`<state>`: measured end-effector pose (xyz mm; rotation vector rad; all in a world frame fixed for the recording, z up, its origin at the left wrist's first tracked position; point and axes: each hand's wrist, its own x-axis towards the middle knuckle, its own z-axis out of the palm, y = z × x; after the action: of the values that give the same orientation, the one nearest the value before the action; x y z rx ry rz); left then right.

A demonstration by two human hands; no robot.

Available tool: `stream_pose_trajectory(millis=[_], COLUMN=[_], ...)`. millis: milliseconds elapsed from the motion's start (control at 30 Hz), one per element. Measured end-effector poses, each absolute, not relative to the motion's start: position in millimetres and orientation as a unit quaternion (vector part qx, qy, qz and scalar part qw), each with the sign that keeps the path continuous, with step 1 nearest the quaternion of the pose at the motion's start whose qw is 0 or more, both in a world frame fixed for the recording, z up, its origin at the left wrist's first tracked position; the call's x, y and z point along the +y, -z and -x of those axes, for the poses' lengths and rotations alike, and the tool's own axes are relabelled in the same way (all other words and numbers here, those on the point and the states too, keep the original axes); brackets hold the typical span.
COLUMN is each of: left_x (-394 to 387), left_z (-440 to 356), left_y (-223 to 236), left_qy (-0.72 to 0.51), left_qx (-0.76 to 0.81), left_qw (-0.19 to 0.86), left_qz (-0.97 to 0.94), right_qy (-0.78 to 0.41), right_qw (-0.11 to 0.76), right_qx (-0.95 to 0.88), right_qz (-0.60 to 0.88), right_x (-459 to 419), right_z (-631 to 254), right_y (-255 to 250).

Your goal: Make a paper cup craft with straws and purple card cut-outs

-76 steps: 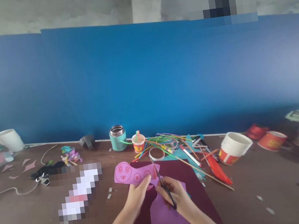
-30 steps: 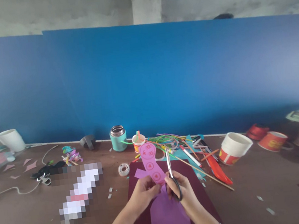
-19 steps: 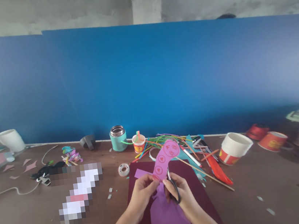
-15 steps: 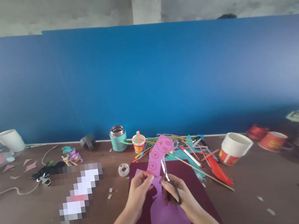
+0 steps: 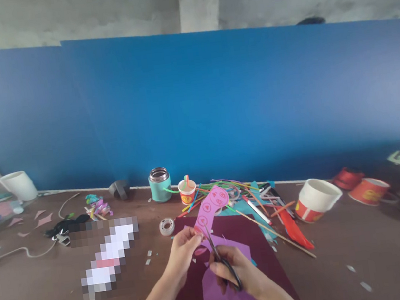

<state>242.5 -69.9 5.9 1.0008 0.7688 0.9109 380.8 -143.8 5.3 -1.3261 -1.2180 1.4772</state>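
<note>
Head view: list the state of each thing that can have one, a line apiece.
Left hand, pinching the purple strip
Purple strip, held up, drawn on in red
Right hand, gripping the scissors
Scissors, blades pointing away from the person; opening unclear
Turquoise jar, upright, lid off
Small cup, upright, straw pieces in it
Tape roll, lying flat
White marker, lying down

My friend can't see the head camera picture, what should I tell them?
The left hand holds a pink paper strip with red drawings, and the right hand holds black-handled scissors at its lower end. A turquoise jar stands behind.
</note>
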Motion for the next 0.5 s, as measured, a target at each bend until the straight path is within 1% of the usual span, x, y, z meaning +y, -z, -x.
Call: stream_pose_trajectory(millis=[500], left_x=[-68.2], left_z=[-240.8], left_y=[-6.1], left_qy=[-0.393], left_qx=[0.333], left_qw=[0.723], left_qz=[-0.461], right_qy=[-0.568], right_qw=[0.395], right_qx=[-0.497], right_qz=[0.524], right_x=[-142.9], right_z=[-383.4], right_y=[-3.2])
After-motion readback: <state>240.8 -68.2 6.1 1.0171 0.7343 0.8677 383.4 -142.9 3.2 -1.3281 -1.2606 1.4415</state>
